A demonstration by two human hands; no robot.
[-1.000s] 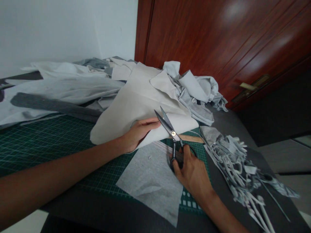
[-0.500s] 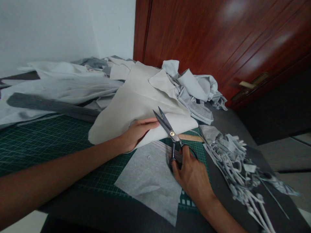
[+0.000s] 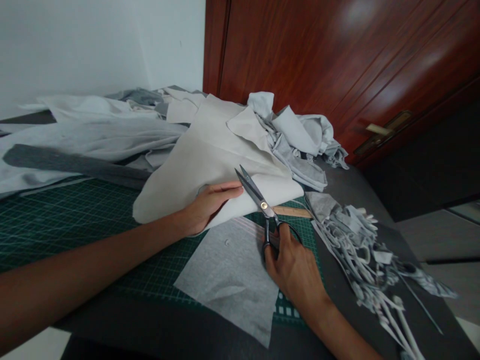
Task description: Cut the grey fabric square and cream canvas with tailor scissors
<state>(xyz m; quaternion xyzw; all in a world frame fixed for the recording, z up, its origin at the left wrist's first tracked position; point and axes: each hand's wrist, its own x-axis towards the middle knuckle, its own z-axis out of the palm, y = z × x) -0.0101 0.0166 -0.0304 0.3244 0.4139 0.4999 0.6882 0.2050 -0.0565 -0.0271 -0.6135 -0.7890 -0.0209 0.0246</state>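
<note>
Cream fabric (image 3: 210,150) spreads over the middle of the work surface, with its near edge folded. My left hand (image 3: 208,207) is closed on that near edge, thumb and fingers pinching the cloth. In my right hand (image 3: 294,262) are dark-handled scissors (image 3: 264,205), fingers through the loops. Their blades are parted a little and point away to the left, over the fabric close to my left fingertips. A grey fabric piece (image 3: 228,280) lies flat below both hands.
A green cutting mat (image 3: 150,265) lies under the work, with a wooden ruler (image 3: 292,212) at its right. Fabric heaps lie at left (image 3: 93,135) and back right (image 3: 300,132). Grey scraps and strips (image 3: 348,245) trail along the right. Behind stands a brown door (image 3: 318,55).
The scissor blades have drawn slightly closer together. Both hands keep nearly the same places, and the whole view has shifted a little.
</note>
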